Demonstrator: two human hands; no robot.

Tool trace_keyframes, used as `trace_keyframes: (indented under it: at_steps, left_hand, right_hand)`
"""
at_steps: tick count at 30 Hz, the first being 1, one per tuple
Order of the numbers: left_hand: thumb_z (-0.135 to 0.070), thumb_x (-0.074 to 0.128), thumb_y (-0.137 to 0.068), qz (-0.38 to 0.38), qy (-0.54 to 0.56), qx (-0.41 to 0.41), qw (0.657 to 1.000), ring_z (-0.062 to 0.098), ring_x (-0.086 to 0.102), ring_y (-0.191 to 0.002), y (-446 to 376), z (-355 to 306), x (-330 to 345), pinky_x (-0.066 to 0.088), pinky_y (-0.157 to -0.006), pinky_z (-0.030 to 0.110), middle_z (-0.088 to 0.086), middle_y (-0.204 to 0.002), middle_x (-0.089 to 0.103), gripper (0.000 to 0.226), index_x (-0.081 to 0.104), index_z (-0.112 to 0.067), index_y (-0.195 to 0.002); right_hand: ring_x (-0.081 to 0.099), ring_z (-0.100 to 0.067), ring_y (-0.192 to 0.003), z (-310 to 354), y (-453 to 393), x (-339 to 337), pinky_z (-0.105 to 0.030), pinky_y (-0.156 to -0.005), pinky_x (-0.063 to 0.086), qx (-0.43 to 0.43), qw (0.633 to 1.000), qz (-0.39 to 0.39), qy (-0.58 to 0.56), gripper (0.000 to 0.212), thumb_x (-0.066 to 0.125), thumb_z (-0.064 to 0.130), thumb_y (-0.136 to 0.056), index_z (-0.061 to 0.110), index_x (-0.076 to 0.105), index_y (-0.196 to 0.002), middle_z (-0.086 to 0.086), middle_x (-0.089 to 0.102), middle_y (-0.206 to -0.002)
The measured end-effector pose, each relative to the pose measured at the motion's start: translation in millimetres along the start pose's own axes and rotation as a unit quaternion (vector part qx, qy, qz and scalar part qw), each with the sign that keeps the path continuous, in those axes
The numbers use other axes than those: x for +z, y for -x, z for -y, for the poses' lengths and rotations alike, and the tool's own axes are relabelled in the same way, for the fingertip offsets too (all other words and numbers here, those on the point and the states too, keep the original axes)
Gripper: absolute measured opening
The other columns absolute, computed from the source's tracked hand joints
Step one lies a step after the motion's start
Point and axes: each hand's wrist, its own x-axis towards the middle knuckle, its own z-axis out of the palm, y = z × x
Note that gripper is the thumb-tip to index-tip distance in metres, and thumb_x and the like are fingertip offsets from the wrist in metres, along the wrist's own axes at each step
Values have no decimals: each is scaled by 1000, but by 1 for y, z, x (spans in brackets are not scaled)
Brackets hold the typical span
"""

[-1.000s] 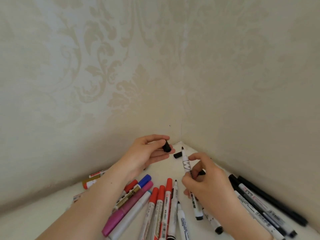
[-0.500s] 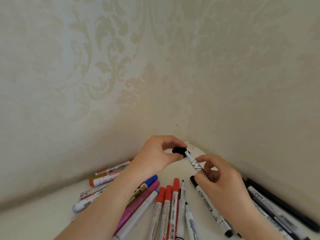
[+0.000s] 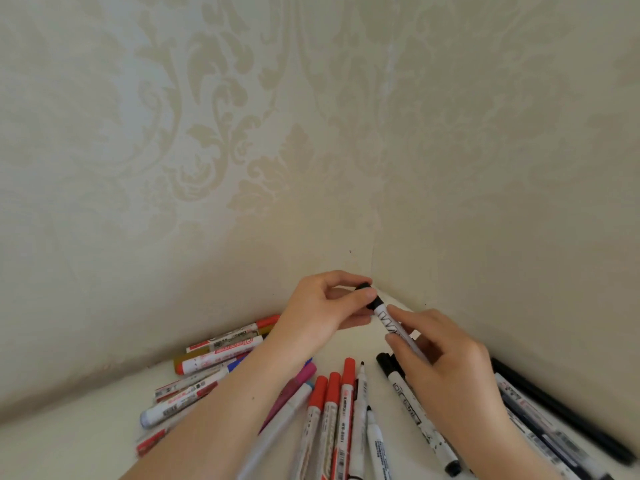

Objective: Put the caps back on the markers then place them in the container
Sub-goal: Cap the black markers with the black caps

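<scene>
My right hand (image 3: pixel 446 362) grips a white marker (image 3: pixel 389 322) by its barrel, tip pointing up-left toward the wall corner. My left hand (image 3: pixel 322 310) pinches a black cap (image 3: pixel 369 296) that sits over the marker's tip. Below the hands lie red-capped markers (image 3: pixel 332 393), two uncapped white markers (image 3: pixel 362 393) with bare black tips, and a black-capped white marker (image 3: pixel 405 393). No container is in view.
More markers lie in a loose heap at the left by the wall (image 3: pixel 221 355). Dark pens (image 3: pixel 561 414) run along the right wall. A pink marker (image 3: pixel 294 386) and a pale one lie partly under my left forearm. Patterned walls meet in a corner right behind the hands.
My left hand brought the black cap from apart onto the marker's tip and pushed it further down. The view shifted, showing more markers at the left.
</scene>
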Motion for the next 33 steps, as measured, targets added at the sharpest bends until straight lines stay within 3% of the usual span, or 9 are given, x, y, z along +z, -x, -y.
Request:
trace_keyframes:
  at_steps: [4, 7, 12, 16, 20, 24, 27, 30, 33]
  left_hand:
    - [-6, 64, -88, -16, 74, 4, 997, 20, 73, -81, 4, 5, 13, 59, -69, 22, 17, -92, 74, 19, 69, -9, -106]
    - [-5, 64, -88, -21, 99, 4, 995, 22, 73, -82, 5, 8, 19, 59, -70, 23, 17, -89, 74, 21, 68, -9, -108]
    - [-4, 61, -90, 5, 134, 4, 991, 24, 73, -87, 9, 10, 25, 58, -75, 24, 15, -91, 75, 25, 67, -12, -113]
    - [-8, 64, -89, 5, 79, 1, 997, 19, 73, -88, 7, 15, 26, 58, -79, 25, 8, -90, 76, 30, 64, -17, -118]
    - [-10, 67, -87, 15, -5, -7, 1000, 16, 73, -85, 5, 13, 21, 58, -78, 26, 6, -91, 76, 33, 63, -19, -119]
    - [-10, 62, -91, -32, 21, -24, 999, 15, 73, -85, 1, 0, 0, 58, -77, 24, 7, -96, 75, 26, 63, -16, -116]
    - [-13, 63, -90, -92, -38, -3, 995, 11, 73, -82, -5, -4, -18, 55, -83, 27, 2, -90, 76, 26, 63, -16, -116]
    - [-16, 66, -88, -92, -89, 5, 992, 11, 73, -81, -6, -9, -27, 54, -83, 30, 1, -88, 76, 18, 64, -20, -106]
    - [-16, 68, -87, -70, -121, 1, 990, 9, 72, -78, -7, -10, -28, 55, -78, 27, 1, -87, 76, 19, 65, -20, -105]
  right_hand:
    - [58, -9, -68, -3, 1, 1, -8, -56, 41, -6, 999, -36, 9, 39, 71, 2, -80, 32, 70, -104, 14, 59, -85]
    - [56, -6, -63, 0, 0, -1, -8, -55, 40, 21, 999, -33, -16, 41, 70, 3, -81, 41, 67, -95, 14, 59, -82]
    - [47, -4, -40, 11, -4, -8, -12, -41, 36, 146, 978, -17, -146, 18, 69, 15, -83, 33, 72, -83, 13, 60, -53]
    - [44, -11, -36, 13, -5, -9, -18, -38, 37, 210, 955, -6, -209, 9, 68, 12, -85, 19, 73, -84, -4, 63, -63]
    - [44, -9, -37, 14, -7, -8, -22, -42, 41, 216, 956, 35, -198, 11, 61, 14, -90, 21, 69, -90, -11, 64, -70]
    - [45, -5, -40, 13, -6, -8, -18, -44, 40, 197, 969, 104, -107, 16, 56, 20, -93, 33, 56, -102, -10, 62, -74]
    - [49, -11, -53, 12, -1, -5, -25, -51, 42, 178, 972, 147, 51, 8, 49, 27, -96, 28, 41, -98, -9, 63, -77]
    - [44, -8, -55, 11, 8, -1, -22, -50, 38, 90, 930, 220, 279, 10, 40, 30, -97, 26, 35, -90, 4, 53, -69]
    - [39, -4, -57, 10, 14, 7, -18, -47, 35, 66, 903, 260, 337, 8, 39, 28, -96, 24, 34, -91, 9, 43, -75]
